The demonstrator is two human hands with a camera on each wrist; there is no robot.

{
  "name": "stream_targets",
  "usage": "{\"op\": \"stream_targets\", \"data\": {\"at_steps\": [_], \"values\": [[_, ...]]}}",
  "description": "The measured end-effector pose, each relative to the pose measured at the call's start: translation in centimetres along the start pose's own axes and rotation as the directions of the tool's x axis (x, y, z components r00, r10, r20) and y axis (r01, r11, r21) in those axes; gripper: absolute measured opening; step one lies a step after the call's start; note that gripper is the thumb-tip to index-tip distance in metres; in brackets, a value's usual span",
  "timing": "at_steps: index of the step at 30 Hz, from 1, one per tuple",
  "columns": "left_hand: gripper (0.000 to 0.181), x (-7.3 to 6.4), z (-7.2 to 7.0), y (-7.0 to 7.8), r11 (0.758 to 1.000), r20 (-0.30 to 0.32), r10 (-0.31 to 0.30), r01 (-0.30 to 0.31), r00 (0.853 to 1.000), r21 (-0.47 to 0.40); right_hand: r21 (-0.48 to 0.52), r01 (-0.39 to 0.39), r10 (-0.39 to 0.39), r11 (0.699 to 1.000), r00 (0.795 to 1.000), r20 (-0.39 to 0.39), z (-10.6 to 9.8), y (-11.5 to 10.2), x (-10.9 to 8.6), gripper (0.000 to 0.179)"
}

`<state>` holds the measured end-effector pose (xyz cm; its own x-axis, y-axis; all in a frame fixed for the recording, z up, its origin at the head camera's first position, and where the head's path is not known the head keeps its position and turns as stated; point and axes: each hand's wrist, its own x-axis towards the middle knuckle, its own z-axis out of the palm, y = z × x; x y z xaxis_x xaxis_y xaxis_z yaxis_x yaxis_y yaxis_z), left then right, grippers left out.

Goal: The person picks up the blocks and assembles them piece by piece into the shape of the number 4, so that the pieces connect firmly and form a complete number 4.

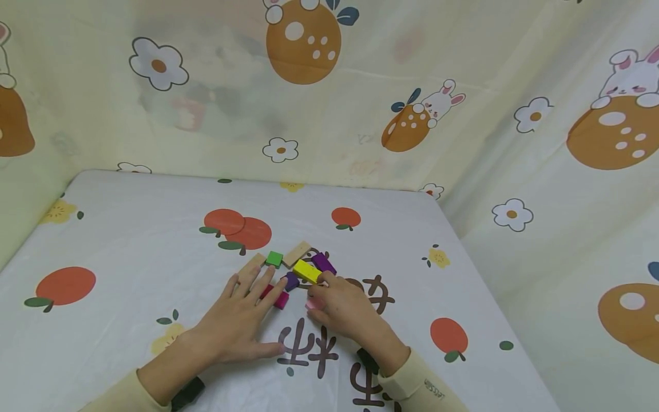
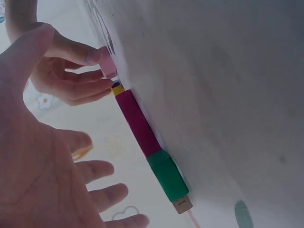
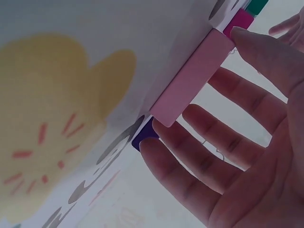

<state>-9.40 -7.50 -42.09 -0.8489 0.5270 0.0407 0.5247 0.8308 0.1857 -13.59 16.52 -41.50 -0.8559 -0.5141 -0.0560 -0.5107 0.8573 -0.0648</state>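
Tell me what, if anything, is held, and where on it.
The right hand holds the pink block by its ends, thumb at one, a fingertip at the other. The left hand holds nothing.

A white tablecloth (image 1: 149,240) with printed red fruit (image 1: 59,286) lies before cream curtains (image 1: 350,120) showing rabbits (image 1: 630,77) and flowers (image 1: 158,66).

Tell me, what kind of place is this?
Perhaps a play corner, closed in by fabric: bunny-print curtains hang behind and beside a fruit-patterned table with colourful blocks on it.
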Motion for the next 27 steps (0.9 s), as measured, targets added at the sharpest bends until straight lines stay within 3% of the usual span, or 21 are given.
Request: {"op": "stream_targets", "data": {"at_steps": [16, 27], "values": [[0.109, 0.01, -0.11, 0.07, 1.0, 0.025, -0.016, 0.016, 1.0, -0.014, 0.029, 0.05, -0.05, 0.998, 0.999, -0.023, -0.11, -0.46, -0.28, 0.028], [0.108, 0.02, -0.09, 0.0, 1.0, 0.025, -0.017, 0.017, 1.0, -0.009, 0.054, 0.174, -0.172, 0.983, 0.984, -0.04, -0.14, -0.63, -0.62, 0.023]]}}
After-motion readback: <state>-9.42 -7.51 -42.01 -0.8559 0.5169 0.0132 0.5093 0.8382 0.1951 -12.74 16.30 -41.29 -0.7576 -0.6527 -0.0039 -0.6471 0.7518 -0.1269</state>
